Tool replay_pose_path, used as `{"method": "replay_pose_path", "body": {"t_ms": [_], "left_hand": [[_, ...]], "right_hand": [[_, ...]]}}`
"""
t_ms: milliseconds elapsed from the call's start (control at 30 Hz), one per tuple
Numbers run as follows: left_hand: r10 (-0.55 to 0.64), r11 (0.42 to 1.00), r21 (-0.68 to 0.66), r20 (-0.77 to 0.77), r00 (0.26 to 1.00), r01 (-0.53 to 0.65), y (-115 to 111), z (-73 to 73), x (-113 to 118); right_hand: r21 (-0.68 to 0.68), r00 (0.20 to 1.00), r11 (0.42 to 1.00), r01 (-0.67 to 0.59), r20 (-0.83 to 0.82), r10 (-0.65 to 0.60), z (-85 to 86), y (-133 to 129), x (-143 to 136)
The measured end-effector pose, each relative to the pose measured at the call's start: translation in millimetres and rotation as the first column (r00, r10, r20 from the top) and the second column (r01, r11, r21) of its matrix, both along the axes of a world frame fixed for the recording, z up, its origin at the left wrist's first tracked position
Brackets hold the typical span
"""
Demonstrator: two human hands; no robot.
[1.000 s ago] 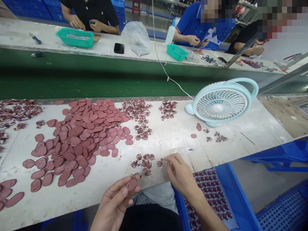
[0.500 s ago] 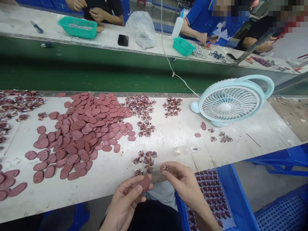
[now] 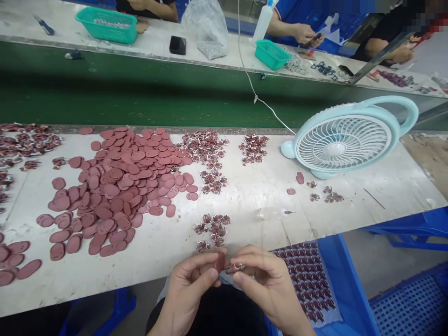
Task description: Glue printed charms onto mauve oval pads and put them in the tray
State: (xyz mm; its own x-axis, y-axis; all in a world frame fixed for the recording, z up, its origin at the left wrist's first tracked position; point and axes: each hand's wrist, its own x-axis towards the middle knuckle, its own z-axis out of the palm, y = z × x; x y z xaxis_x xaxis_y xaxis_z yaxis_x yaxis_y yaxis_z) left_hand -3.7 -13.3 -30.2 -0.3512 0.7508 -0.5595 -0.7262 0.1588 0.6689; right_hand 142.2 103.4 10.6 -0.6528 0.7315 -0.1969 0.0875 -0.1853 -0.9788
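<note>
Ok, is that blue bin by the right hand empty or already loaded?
Loaded. The blue bin holds rows of small dark-red printed pieces laid flat, beside the right hand.

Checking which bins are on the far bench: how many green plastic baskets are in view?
2: one green basket at the far bench's left end, a smaller green basket further right beside the white bottle. More may sit outside the frame.

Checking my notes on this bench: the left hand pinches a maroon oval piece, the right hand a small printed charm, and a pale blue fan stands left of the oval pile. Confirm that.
One detail is wrong. The head view shows the pale blue fan standing far right of the oval pile, not left. The left hand does pinch a maroon oval piece, and the right hand a small printed charm.
</note>
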Motion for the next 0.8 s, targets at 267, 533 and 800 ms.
{"method": "replay_pose_path", "body": {"t_ms": [267, 533, 800], "left_hand": [[-0.035, 0.999, 0.036, -0.018, 0.999, 0.035, -5.6, -5.2, -1.5], [-0.049, 0.997, 0.065, 0.066, 0.997, 0.044, -4.3, -6.6, -2.9], [-0.033, 0.998, 0.046, -0.084, 0.996, 0.037, -1.5, -5.1, -4.6]], "right_hand": [[0.03, 0.977, 0.993, -0.116, 0.186, 0.108, 9.6, 1.3, -10.1], [0.053, 0.968, 0.991, -0.122, 0.225, 0.107, 13.4, 1.0, -11.9], [0.114, 0.985, 0.992, -0.049, 0.173, 0.028, 7.8, -4.5, -20.7]]}}
